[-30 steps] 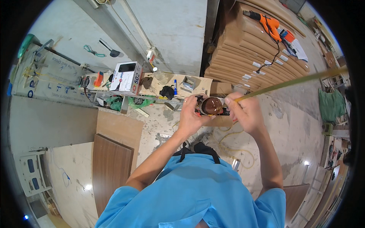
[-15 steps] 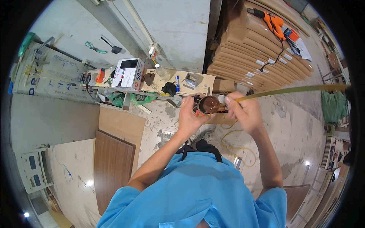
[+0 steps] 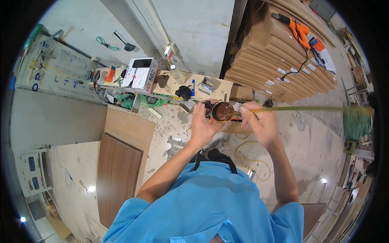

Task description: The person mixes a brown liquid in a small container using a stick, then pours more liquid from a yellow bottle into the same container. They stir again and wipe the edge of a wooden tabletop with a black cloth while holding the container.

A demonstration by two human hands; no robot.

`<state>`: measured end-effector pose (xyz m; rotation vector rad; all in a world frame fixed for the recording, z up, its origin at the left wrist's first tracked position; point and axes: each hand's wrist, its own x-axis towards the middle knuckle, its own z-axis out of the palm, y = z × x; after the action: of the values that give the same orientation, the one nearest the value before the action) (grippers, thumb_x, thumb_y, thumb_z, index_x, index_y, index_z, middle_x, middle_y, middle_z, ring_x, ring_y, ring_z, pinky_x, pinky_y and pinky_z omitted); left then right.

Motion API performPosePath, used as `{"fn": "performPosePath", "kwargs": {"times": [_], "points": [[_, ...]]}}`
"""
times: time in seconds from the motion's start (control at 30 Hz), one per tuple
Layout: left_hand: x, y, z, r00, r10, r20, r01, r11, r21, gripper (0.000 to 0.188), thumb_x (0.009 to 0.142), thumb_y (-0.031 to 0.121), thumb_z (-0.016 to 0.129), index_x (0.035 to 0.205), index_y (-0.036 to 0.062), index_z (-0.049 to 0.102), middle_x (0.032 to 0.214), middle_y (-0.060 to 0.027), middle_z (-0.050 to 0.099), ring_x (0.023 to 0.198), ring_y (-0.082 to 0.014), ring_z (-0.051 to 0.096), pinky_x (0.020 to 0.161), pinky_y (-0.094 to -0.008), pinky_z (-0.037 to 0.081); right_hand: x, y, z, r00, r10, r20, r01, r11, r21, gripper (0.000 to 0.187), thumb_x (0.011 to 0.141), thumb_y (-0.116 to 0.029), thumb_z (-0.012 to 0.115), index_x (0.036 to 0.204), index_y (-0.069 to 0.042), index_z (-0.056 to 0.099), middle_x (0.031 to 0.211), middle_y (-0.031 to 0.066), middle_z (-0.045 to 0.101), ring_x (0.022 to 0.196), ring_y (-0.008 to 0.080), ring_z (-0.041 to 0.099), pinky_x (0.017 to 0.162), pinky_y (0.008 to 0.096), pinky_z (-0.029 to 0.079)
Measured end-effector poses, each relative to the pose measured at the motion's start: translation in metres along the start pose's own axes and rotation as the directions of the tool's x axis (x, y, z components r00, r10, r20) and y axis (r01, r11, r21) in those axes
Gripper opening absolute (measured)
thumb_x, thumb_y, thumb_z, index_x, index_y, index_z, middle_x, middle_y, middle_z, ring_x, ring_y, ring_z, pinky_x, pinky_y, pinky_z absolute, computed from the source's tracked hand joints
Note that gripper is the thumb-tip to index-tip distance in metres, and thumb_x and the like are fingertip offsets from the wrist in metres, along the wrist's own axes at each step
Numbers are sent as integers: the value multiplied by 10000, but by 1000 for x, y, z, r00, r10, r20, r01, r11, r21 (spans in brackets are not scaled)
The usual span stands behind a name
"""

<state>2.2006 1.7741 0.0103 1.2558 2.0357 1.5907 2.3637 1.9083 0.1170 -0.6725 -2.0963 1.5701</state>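
My left hand (image 3: 204, 125) is closed around the side of a round brown cup-like thing (image 3: 222, 110) with a dark rim. Bright streaks show on its brown face; whether it is hollow I cannot tell. Close against its right side, my right hand (image 3: 260, 123) pinches a long thin olive-yellow strip (image 3: 300, 108). The strip runs out to the right, its far end blurred. Small dark and orange parts show between my hands, too small to name.
Ahead stands a low bench (image 3: 219, 91) with a clear bottle (image 3: 178, 75), a blue marker (image 3: 193, 87) and a white box (image 3: 139, 75). Stacked brown cardboard (image 3: 259, 65) at the right carries an orange heat gun (image 3: 299, 32). Yellow cord (image 3: 259, 152) loops on the floor; brown boards (image 3: 119, 174) lie left.
The strip has dropped from a rising curve to nearly level, its far end now lower. Both hands keep their hold beside the round thing. The whole view has shifted slightly.
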Motion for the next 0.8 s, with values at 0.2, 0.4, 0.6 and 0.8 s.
{"fn": "performPosePath", "kwargs": {"times": [0.2, 0.4, 0.6, 0.8], "points": [[-5, 0, 1, 999, -8, -34, 8, 1000, 4, 695, 700, 122, 973, 1296, 37, 626, 1222, -121, 641, 1149, -286, 625, 965, -395, 526, 0, -4, 1, 1000, -22, 8, 23, 999, -49, 271, 1144, -201, 584, 1086, 30, 713, 856, 59, 679, 714, 108, 651, 660, 268, 524], [-7, -4, 3, 1000, -1, -26, 2, 1000, 24, 693, 701, 130, 978, 1289, 33, 624, 1213, -122, 633, 1145, -283, 631, 961, -399, 528, 0, -4, 4, 1000, -13, -10, 14, 999, 34, 260, 1137, -192, 589, 1082, 28, 716, 848, 60, 683, 713, 116, 674, 658, 271, 537], [-8, -6, 3, 999, -46, -17, 46, 999, 5, 695, 699, 122, 972, 1290, 28, 617, 1216, -122, 621, 1139, -286, 625, 959, -398, 524, 1, -3, 3, 1000, -15, 20, 15, 1000, -14, 254, 1126, -185, 601, 1105, 35, 726, 833, 65, 691, 729, 131, 700, 668, 282, 559], [-10, -8, 0, 999, -41, -24, 42, 998, 50, 709, 703, 108, 960, 1312, 23, 607, 1226, -129, 614, 1162, -295, 616, 973, -408, 524, 1, -2, -3, 1000, -15, 21, 17, 993, -113, 278, 1113, -181, 599, 1157, 54, 739, 859, 100, 741, 767, 153, 725, 708, 293, 583]]}}
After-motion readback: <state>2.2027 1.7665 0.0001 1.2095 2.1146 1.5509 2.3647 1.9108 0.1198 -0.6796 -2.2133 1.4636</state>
